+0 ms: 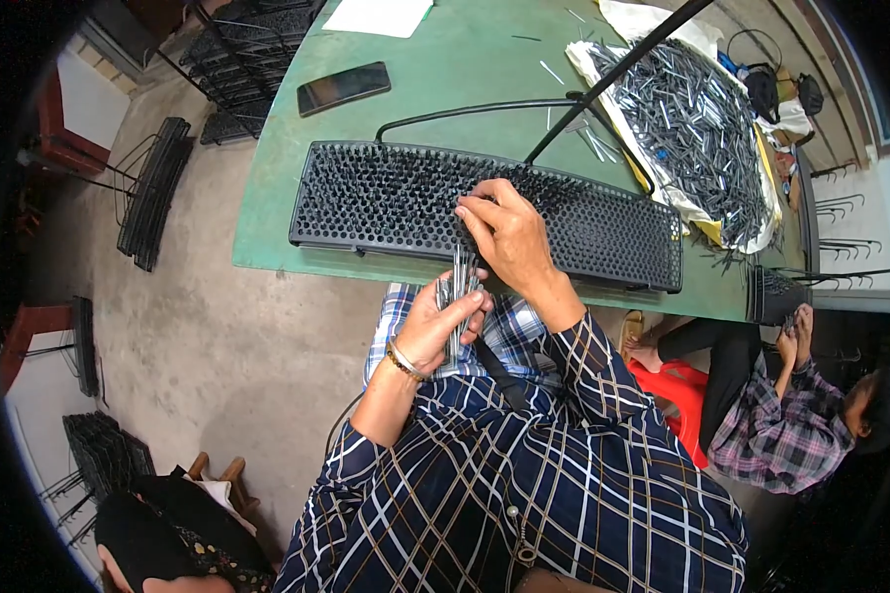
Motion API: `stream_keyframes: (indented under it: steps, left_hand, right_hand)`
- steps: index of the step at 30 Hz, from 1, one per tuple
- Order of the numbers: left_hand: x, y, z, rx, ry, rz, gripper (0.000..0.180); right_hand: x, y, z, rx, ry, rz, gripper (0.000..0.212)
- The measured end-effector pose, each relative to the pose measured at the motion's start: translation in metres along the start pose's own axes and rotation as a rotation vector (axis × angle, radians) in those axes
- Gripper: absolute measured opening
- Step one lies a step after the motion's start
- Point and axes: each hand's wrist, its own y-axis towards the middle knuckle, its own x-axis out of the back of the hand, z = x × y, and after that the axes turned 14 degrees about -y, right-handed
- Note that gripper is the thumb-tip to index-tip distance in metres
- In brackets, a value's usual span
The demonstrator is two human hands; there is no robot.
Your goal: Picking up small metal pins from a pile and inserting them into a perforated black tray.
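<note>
My left hand (429,326) is closed around a bundle of thin grey metal rods (461,265), their upper ends pointing at the front edge of a black perforated rack (608,237). The rack is long and slightly curved, with rows of round holes and a bent wire handle (465,114) behind it. Over the rack's middle, my right hand (514,242) has thumb and fingertips pinched together just above the holes. Whatever the pinch holds is too small to make out. Dark pieces stand in many holes of the rack's left half.
The rack lies on a green table (267,222). A dark phone (344,89) and a white sheet (378,16) are behind it. At right, an opened sack (697,138) holds a heap of loose rods. Another person (786,425) sits at right; a second (183,539) is lower left.
</note>
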Motion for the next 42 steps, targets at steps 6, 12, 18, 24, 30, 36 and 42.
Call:
stream_keyframes:
  steps: [6, 12, 18, 24, 30, 36, 42]
  left_hand:
    - [-0.001, -0.002, -0.002, 0.0, 0.072, 0.002, 0.035]
    - [-0.002, -0.003, -0.004, 0.045, 0.061, 0.011, 0.036]
    - [-0.003, -0.007, -0.007, 0.028, 0.077, 0.048, 0.036]
    - [-0.003, -0.006, -0.01, 0.013, 0.131, 0.079, 0.038]
    - [0.008, -0.002, -0.005, 0.009, 0.053, 0.004, 0.037]
    - [0.015, 0.001, -0.002, 0.018, 0.028, -0.053, 0.036]
    - [0.018, 0.001, 0.0, 0.041, 0.007, -0.088, 0.036]
  right_hand:
    - [0.007, 0.002, 0.003, 0.05, -0.085, -0.025, 0.015]
    - [0.005, -0.001, 0.005, 0.057, -0.074, -0.017, 0.018]
    - [0.03, 0.0, 0.016, -0.368, 0.441, 0.36, 0.02]
    - [0.03, -0.001, 0.006, -0.513, 0.768, 0.622, 0.025]
    - [0.019, 0.011, 0.009, -0.572, 0.781, 0.361, 0.023]
    - [0.003, 0.019, 0.017, -0.495, 0.482, 0.014, 0.021]
    - [-0.004, 0.013, 0.017, -0.326, 0.312, -0.097, 0.015]
